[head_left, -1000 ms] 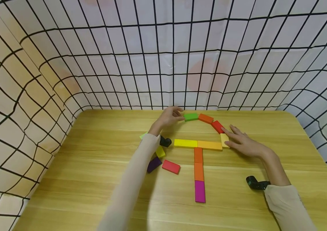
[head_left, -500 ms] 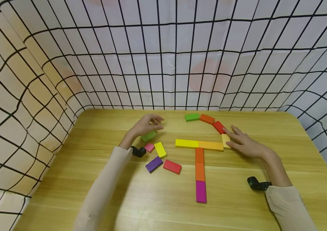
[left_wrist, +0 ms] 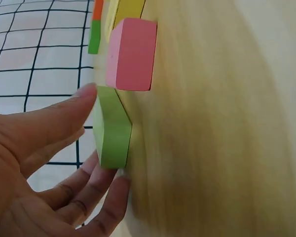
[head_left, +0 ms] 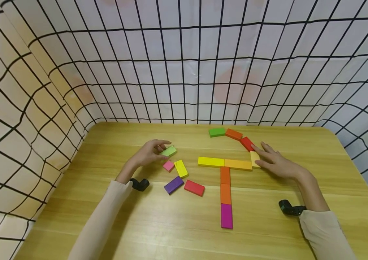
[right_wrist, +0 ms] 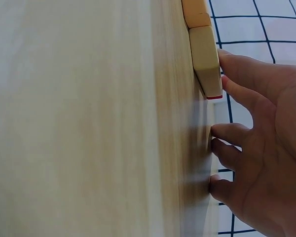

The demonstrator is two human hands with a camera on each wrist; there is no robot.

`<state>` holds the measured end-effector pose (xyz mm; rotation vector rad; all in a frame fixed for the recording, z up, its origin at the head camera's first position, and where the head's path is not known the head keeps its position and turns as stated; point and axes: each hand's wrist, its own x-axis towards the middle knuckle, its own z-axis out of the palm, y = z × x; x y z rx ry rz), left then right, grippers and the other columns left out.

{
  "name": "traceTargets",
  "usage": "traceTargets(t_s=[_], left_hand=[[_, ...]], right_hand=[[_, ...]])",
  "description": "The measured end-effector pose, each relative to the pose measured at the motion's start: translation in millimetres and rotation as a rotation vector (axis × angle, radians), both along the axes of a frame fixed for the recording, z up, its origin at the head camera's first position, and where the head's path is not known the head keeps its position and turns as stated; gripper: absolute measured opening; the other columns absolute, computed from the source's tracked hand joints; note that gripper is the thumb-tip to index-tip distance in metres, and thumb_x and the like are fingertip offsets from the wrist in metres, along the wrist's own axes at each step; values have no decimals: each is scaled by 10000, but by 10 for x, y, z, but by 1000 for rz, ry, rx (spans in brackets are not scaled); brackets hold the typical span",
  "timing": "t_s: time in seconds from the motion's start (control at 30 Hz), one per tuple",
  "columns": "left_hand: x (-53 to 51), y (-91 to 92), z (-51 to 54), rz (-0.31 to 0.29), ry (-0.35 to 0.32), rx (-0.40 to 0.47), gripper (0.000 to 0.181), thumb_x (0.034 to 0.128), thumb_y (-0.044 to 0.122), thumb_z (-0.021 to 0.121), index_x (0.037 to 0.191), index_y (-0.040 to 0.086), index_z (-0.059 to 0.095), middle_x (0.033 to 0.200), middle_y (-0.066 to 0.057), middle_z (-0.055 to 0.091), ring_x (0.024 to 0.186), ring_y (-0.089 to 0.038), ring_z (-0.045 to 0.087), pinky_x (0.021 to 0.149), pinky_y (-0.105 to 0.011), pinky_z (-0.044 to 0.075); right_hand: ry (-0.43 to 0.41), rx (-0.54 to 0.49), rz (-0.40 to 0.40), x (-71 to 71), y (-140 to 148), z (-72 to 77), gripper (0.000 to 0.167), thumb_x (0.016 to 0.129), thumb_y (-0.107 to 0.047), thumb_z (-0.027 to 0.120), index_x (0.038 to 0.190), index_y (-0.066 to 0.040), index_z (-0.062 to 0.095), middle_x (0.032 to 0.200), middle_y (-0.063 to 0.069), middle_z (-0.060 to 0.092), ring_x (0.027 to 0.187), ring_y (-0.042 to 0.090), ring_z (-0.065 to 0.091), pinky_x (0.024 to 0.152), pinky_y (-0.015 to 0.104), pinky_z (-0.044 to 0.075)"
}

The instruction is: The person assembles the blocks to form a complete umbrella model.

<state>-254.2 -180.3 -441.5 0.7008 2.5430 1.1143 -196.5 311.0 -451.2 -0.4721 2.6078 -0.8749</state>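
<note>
Left hand (head_left: 147,153) has moved down and left from the bright green block (head_left: 217,132) at upper centre. From where I stand, it is now left of mid-frame, thumb and fingers curled together about the light green block (head_left: 169,151), clamped on opposite sides. Pink block (head_left: 168,166) lies just below. Right hand (head_left: 279,163), right of centre: fingers apart, thumb touching cream block (head_left: 254,160), fingertip at red block (head_left: 247,144).
</note>
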Motion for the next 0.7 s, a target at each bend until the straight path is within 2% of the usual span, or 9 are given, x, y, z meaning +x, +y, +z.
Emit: traceTargets(t_s=[0.1, 0.23, 0.33, 0.43, 0.7], left_hand=[[59, -42, -18, 2, -1, 12, 590, 901, 6, 773, 1453, -5, 565, 1187, -226, 639, 1072, -337, 628, 940, -431, 563], [106, -28, -59, 0, 45, 12, 583, 893, -11, 773, 1439, -29, 570, 1104, -206, 627, 1007, -302, 614, 887, -365, 551], [121, 23, -72, 6, 85, -18, 601, 895, 10, 781, 1446, -60, 551, 1046, -191, 606, 950, -268, 581, 824, -299, 520], [120, 84, -69, 28, 97, -53, 607, 893, 21, 783, 1444, -76, 545, 1047, -188, 596, 922, -244, 562, 785, -269, 492], [95, 249, -6, 143, 124, -134, 540, 848, 34, 766, 1367, -39, 636, 1108, -205, 660, 944, -267, 626, 854, -371, 543]], right_hand=[[1, 2, -1, 5, -5, -1, 695, 1090, -381, 501, 1666, -138, 195, 1704, 312, -44, 1547, 577, -82, 1157, 819, -12], [3, 2, -5, 11, -11, 4, 697, 1088, -385, 505, 1666, -148, 198, 1706, 307, -37, 1545, 584, -77, 1144, 832, 4], [3, -1, -5, 17, -8, 3, 701, 1085, -384, 512, 1666, -147, 198, 1708, 304, -35, 1552, 570, -72, 1158, 818, -2], [3, -8, -5, 23, -8, -6, 705, 1084, -386, 516, 1666, -142, 200, 1708, 304, -36, 1555, 562, -75, 1170, 805, -13], [0, -22, -9, 24, -7, -2, 705, 1085, -387, 513, 1663, -130, 204, 1709, 299, -48, 1554, 559, -105, 1164, 809, -37]])
